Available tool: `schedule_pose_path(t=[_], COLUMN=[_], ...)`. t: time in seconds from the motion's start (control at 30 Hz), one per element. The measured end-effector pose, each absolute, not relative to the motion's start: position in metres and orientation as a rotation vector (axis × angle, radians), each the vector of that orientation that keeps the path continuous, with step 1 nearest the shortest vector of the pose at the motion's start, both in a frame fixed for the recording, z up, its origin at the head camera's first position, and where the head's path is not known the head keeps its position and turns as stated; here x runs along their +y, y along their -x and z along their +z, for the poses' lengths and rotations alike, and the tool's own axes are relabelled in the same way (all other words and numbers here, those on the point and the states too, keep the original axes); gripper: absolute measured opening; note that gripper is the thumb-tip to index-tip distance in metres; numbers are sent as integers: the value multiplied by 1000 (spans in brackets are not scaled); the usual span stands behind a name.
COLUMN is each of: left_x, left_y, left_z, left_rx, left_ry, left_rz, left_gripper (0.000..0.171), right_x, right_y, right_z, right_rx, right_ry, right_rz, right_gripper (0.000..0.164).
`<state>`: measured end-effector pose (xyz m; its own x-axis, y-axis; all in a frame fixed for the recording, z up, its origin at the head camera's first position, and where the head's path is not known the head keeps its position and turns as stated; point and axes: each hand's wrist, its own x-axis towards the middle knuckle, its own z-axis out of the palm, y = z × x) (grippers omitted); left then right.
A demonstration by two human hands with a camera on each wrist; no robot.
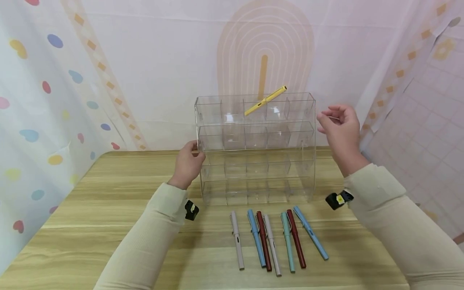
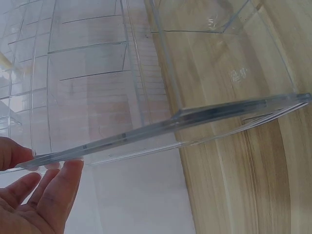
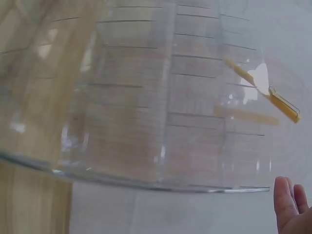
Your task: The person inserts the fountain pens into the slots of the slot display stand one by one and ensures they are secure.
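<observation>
A clear acrylic organizer [image 1: 235, 151] with tiers of small compartments stands upright on the table. My left hand [image 1: 187, 164] pinches its left side panel; in the left wrist view the thumb [image 2: 14, 152] is on one face of the panel and the fingers on the other. A yellow pen [image 1: 266, 100] leans diagonally in the top tier, its clip end sticking out above the rim. My right hand [image 1: 340, 131] is raised beside the upper right side of the organizer, fingers loosely bent and holding nothing. In the right wrist view the fingertips [image 3: 282, 187] are just past the panel's end.
In front of the organizer lies a loose row of pens: a grey pen [image 1: 237, 241], a blue pen [image 1: 256, 238], a dark red pen [image 1: 264, 241], a teal pen [image 1: 288, 242] and several others. The wooden table [image 1: 119, 217] backs onto a patterned curtain [image 1: 163, 80].
</observation>
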<state>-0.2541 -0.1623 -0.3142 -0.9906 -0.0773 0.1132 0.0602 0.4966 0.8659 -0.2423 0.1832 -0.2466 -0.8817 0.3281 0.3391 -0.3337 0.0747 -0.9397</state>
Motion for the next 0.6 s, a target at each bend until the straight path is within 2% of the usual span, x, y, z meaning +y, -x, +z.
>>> schedule_pose_path(t=[0.3, 0.43, 0.6], left_x=[-165, -166, -167], left_y=[253, 254, 254], left_z=[-314, -315, -315], left_rx=[-2605, -2606, -2603], left_ry=[-15, -23, -26], left_rz=[-1513, -1513, -1521], left_gripper=[50, 50, 50], right_x=[201, 205, 204], right_y=[216, 204, 192], right_z=[-288, -305, -326], right_rx=[-2243, -2375, -2507], right_ry=[-102, -106, -146], right_rz=[1625, 1596, 1542], right_gripper=[20, 29, 33])
